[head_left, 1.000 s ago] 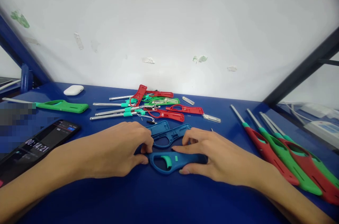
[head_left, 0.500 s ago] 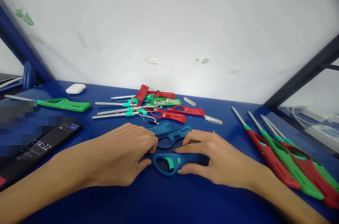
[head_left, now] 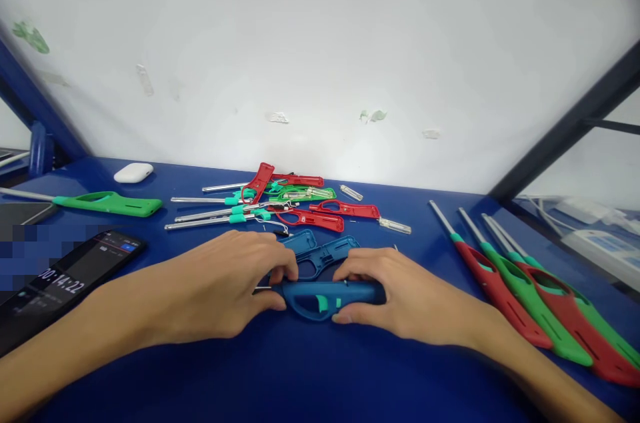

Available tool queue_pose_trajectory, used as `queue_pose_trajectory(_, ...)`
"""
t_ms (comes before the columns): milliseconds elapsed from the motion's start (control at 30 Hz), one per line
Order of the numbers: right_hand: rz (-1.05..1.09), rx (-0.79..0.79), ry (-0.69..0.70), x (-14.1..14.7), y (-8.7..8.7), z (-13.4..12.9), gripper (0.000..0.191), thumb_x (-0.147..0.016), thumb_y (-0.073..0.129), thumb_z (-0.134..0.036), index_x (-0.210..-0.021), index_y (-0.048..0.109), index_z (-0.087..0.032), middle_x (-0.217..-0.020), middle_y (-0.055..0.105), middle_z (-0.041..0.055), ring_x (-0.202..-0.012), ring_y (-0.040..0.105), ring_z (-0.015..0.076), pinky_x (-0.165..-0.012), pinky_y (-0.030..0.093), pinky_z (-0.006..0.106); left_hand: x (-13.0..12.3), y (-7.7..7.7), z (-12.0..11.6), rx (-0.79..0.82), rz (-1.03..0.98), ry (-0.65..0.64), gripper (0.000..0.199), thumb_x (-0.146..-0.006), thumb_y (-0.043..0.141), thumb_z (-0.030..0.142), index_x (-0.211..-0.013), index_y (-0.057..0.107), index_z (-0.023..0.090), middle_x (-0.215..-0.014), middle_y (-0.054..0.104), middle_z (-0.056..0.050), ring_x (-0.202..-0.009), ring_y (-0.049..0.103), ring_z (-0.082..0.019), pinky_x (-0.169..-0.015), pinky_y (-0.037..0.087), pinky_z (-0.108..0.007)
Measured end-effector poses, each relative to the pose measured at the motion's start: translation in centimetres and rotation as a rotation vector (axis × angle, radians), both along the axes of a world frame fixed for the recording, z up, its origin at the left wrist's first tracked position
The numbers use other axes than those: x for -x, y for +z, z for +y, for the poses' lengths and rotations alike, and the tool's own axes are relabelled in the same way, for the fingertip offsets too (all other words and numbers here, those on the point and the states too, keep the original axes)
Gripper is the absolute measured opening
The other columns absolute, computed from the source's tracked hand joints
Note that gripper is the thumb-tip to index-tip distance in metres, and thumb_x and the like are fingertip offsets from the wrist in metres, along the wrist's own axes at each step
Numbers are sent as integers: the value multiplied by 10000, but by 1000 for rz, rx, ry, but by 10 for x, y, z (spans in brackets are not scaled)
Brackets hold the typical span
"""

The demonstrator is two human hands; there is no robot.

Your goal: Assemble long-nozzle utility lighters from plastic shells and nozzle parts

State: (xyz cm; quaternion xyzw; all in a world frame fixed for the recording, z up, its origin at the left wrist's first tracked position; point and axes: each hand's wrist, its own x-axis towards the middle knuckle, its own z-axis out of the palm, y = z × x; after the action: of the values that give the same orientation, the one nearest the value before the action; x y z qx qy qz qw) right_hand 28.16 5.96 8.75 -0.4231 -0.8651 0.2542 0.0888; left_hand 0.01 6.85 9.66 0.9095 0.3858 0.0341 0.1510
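Between my hands, low over the blue table, lies a blue gas lighter with a long nozzle and a teal trigger. My left hand pinches its nozzle end; the fingers hide most of the metal rod. My right hand grips the handle end from above and below, thumb on the near side. Just behind the lighter rest blue handle halves, their inner sides showing. Beyond them is a pile of red handle shells, green shell parts, metal rods with teal collars, and clear fuel tanks.
On the right, several red and green lighters lie side by side. A green lighter is at the left, near a white earphone case and a phone showing a timer. A white wall rises behind the table.
The lighter has tipped slightly, so its top edge shows more and its trigger face less. My right fingers have shifted on the handle. The whole view has moved a little.
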Motion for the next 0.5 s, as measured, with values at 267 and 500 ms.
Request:
queue_pose_trajectory(267, 76, -105, 10, -3, -3, 3, 264, -982, 678, -495, -1052, 763, -255, -989, 704, -2, -879, 650, 173, -779, 455, 306, -7, -6, 9, -50, -59, -58, 115, -977, 575, 271, -991, 690, 277, -988, 678, 4, -960, 650, -190, -826, 461, -307)
queue_pose_trajectory(500, 145, -194, -13, -3, -8, 5, 313, -1009, 637, -496, -1070, 777, -223, -923, 795, 10, -743, 687, 166, -696, 450, 292, -9, -3, 6, -123, -104, -40, 87, -949, 536, 236, -913, 615, 243, -864, 652, 8, -783, 621, -174, -690, 427, -299)
